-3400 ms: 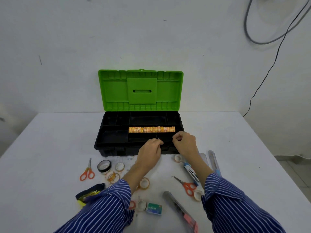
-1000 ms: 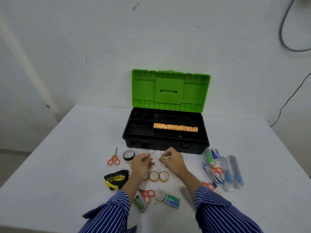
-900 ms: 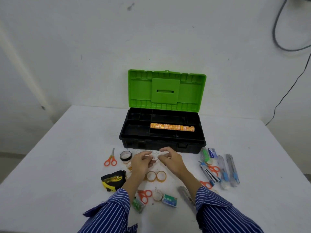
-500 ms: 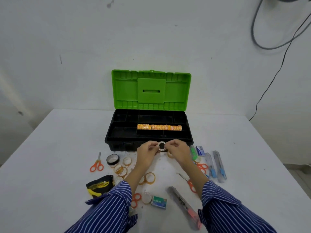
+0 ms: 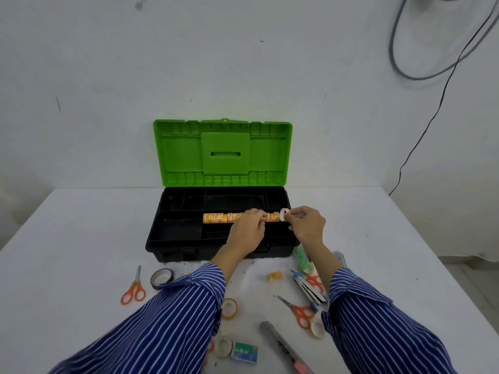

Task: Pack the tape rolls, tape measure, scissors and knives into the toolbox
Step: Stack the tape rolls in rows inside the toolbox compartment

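My right hand (image 5: 307, 225) pinches a small white tape roll (image 5: 284, 214) at the orange row's (image 5: 221, 217) right end in the black toolbox (image 5: 172, 238); my left hand (image 5: 249, 229) grips that row, both raised from the table's front edge.

A black toolbox (image 5: 172, 240) sits open at the table's twelve o'clock, its green lid (image 5: 222, 152) upright against the wall. A row of orange tape rolls (image 5: 218, 217) lies across its middle compartment. The left hand (image 5: 248, 229) rests its curled fingers on that row; the right hand (image 5: 307, 225) pinches a small white tape roll (image 5: 284, 214) on edge at the row's three o'clock end. On the white table (image 5: 67, 252), orange scissors (image 5: 134, 288) and a dark tape roll (image 5: 161, 277) lie at nine o'clock of the striped sleeves, more scissors (image 5: 301, 313) and knives (image 5: 307, 287) at three o'clock.
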